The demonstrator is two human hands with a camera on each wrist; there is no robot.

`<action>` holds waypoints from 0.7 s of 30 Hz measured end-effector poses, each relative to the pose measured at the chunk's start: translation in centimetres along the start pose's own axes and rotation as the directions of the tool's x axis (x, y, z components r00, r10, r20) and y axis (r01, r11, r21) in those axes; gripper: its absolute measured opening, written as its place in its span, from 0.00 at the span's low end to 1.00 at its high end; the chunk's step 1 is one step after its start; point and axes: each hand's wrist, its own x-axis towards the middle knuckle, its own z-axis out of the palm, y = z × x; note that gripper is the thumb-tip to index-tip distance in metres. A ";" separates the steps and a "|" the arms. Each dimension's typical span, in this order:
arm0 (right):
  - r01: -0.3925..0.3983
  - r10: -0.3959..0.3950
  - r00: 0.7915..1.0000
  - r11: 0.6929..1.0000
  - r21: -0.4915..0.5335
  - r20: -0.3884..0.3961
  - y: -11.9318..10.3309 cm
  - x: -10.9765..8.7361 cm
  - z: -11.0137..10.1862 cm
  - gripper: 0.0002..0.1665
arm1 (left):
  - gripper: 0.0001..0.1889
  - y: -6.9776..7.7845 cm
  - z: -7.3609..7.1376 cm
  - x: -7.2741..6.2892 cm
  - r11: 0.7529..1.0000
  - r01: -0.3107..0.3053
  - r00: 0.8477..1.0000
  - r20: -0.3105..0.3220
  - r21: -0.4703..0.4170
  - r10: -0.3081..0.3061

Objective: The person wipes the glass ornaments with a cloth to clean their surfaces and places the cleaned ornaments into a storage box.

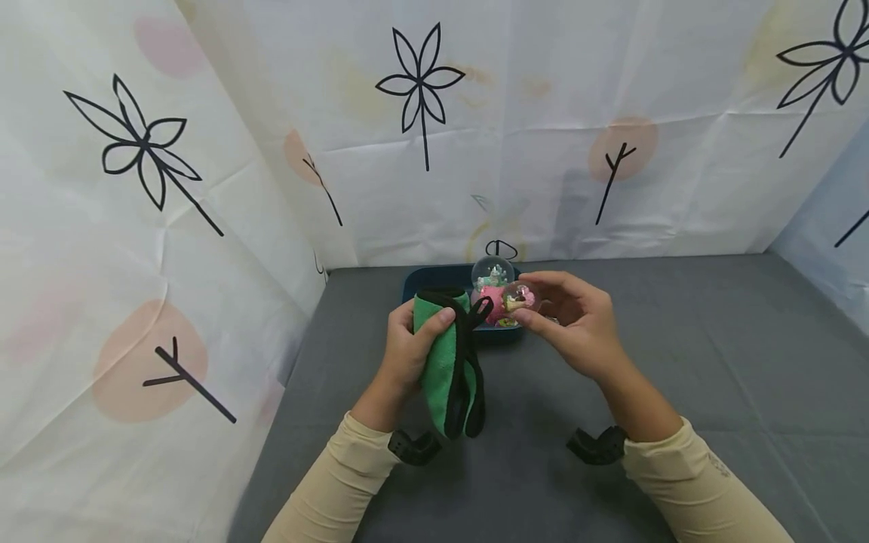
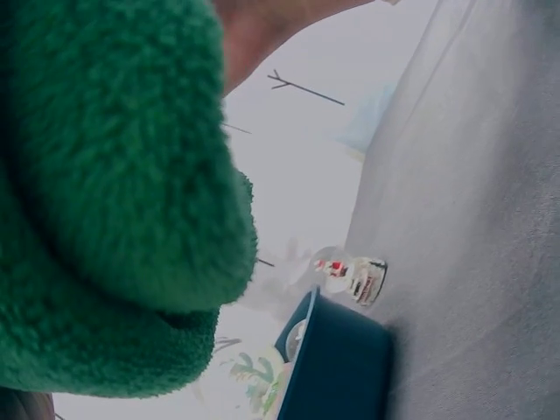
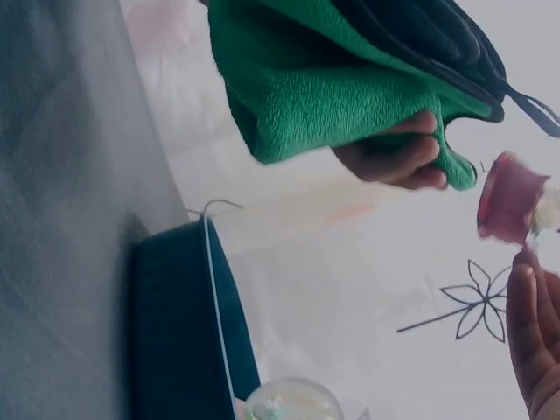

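My left hand grips a folded green cloth with black edging and a loop. The plush green side of the cloth fills much of the left wrist view. Between thumb and fingertips, my right hand pinches a small snow globe, its dome turned toward the right palm. Its pink base points toward the cloth, a short gap apart. Just behind both hands is a dark blue basin, with another snow globe in it, partly covered by the held one.
A further snow globe with a red and white figure stands on the grey tabletop beside the basin, mostly hidden by my right hand in the head view. A white printed curtain rises behind the table and along its left side.
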 end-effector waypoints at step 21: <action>-0.132 0.152 0.988 0.899 -0.417 0.015 5.8 0.3 2.6 0.25 | 0.04 0.3 -0.5 0.2 1.000 -0.003 1.000 -0.031 0.023 0.004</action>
